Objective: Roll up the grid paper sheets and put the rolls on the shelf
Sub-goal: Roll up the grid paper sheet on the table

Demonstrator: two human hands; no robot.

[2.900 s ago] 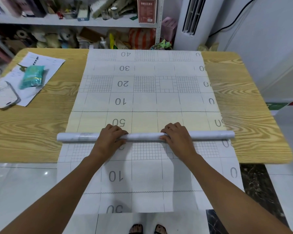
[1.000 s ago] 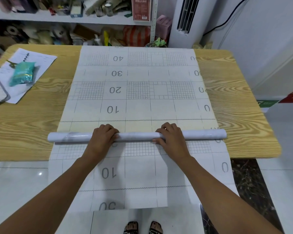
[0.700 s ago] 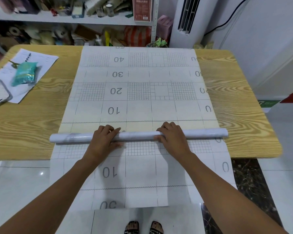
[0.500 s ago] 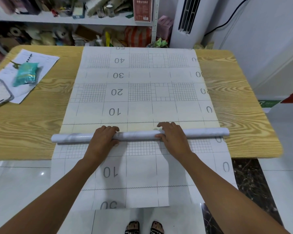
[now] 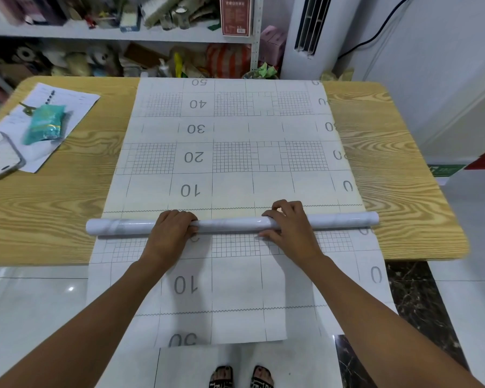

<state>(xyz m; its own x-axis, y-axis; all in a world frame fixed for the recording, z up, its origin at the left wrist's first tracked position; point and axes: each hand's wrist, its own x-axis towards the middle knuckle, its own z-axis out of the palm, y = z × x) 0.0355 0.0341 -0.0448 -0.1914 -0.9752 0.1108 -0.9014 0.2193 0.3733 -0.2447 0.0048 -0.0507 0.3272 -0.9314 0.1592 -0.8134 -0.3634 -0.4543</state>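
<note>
A long grid paper sheet (image 5: pixel 230 141) with upside-down numbers lies flat down the middle of the wooden table (image 5: pixel 389 169), its near end hanging over the front edge toward the floor. A white, marbled roll (image 5: pixel 233 224) lies across the sheet near the table's front. My left hand (image 5: pixel 170 233) grips the roll left of centre, fingers curled over its top. My right hand (image 5: pixel 290 229) grips it right of centre, fingers over the top and thumb on the near side. Behind the table stands the shelf (image 5: pixel 118 35), crowded with items.
On the table's left lie printed papers (image 5: pixel 65 105), a teal packet (image 5: pixel 44 124) and a white phone (image 5: pixel 2 156). A white air conditioner (image 5: pixel 308 35) stands at the back right. My sandalled feet (image 5: pixel 240 376) stand on the tiled floor below the hanging sheet.
The roll has advanced slightly away from me over the sheet; the "50" beneath it is now covered. My right fingers have shifted further over the roll's top.
</note>
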